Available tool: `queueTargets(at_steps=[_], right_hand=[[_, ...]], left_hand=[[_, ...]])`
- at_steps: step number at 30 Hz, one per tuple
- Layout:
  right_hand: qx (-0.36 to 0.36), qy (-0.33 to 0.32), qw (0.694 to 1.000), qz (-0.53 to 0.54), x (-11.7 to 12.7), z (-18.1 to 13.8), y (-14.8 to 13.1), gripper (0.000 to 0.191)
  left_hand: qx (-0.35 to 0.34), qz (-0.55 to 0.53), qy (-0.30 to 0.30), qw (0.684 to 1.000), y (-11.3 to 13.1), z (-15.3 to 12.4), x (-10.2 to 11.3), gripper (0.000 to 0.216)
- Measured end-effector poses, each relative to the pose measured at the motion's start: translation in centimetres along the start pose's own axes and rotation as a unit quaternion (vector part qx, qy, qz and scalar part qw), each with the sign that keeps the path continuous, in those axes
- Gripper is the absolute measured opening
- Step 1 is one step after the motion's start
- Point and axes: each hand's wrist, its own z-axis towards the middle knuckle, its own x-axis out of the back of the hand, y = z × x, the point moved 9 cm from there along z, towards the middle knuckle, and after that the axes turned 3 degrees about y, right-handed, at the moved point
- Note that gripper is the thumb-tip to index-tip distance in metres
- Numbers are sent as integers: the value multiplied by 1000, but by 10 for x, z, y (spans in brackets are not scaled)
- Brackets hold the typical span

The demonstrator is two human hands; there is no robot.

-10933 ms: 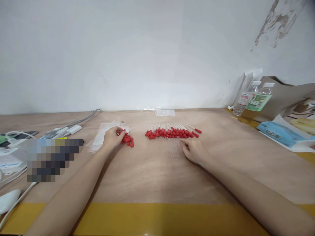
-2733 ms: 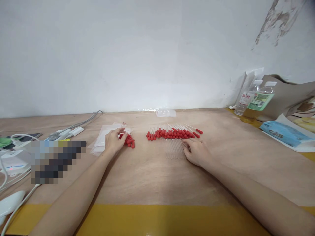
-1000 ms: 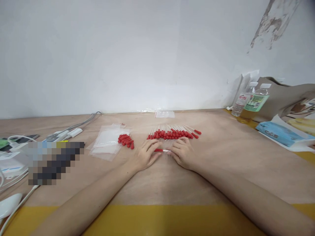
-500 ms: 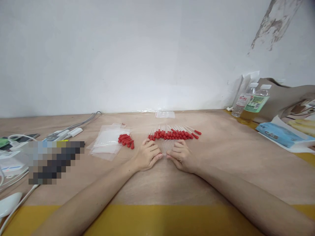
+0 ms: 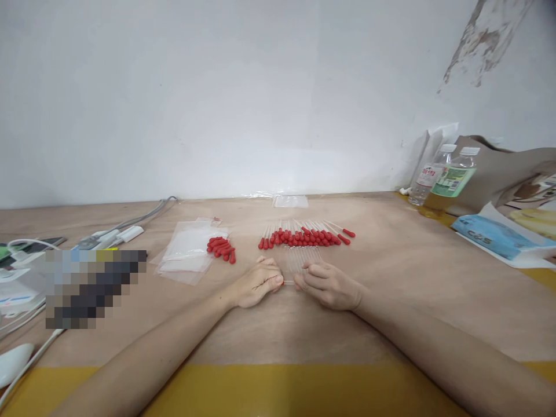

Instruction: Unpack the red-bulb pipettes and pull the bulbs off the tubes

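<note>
My left hand (image 5: 259, 282) is closed, pinching a red rubber bulb (image 5: 282, 282) of which only a small edge shows. My right hand (image 5: 329, 285) is closed on a thin clear dropper tube (image 5: 289, 283), which lies sideways between the hands with its left end at the bulb. Just beyond the fingers is a row of clear dropper tubes (image 5: 299, 258), partly covered by the right hand. Behind them lie several droppers with red bulbs (image 5: 299, 237), bulbs toward me. A small pile of loose red bulbs (image 5: 221, 249) sits to the left of my left hand.
Clear plastic bags (image 5: 186, 246) lie left of the pile, and another bag (image 5: 291, 201) is near the wall. Cables and a charger (image 5: 26, 284) are at far left. Two bottles (image 5: 452, 179) and a blue tissue pack (image 5: 490, 234) stand at right.
Both hands have come slightly nearer to me. The right hand has turned and shifted a little to the right, uncovering more of the tubes. A red edge now shows at the left fingertips.
</note>
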Motion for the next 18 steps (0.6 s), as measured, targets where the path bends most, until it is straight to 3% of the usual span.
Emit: queueTargets(at_steps=[3,6,12,15,18], right_hand=[[27,14,999,-14,8,-3,-2,25],[-4,16,1000,-10,13,-14,11,29],[-267,40,963,14,11,-32,61,19],[-332,19,943,30,-2,-25,64,19],[-372,-4,928,34,-15,-14,66,26]], left_hand=[[2,-29,-6,1000,-1,-4,-1,43],[21,-37,36,998,-11,-12,11,44],[113,57,170,977,-42,-26,61,28],[123,114,248,954,-53,-30,87,23],[182,165,304,920,-79,-44,108,26]])
